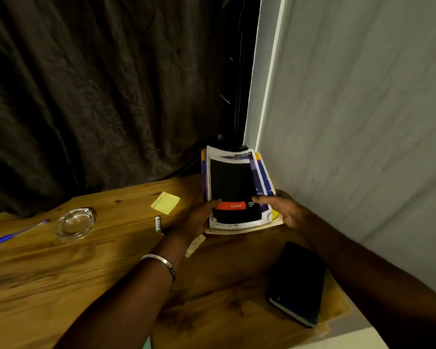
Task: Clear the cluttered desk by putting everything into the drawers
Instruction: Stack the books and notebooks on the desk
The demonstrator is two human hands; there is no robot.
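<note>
I see both hands on the stack of booklets, which stands at the far corner of the wooden desk, against the pale wall. The left hand grips its left edge, thumb on the cover; the right hand holds the right edge, fingers partly curled around it. Left of the stack lie a yellow sticky note, a small battery, a glass ashtray and, farthest, a blue pen. Nearer than the stack lies a black notebook.
</note>
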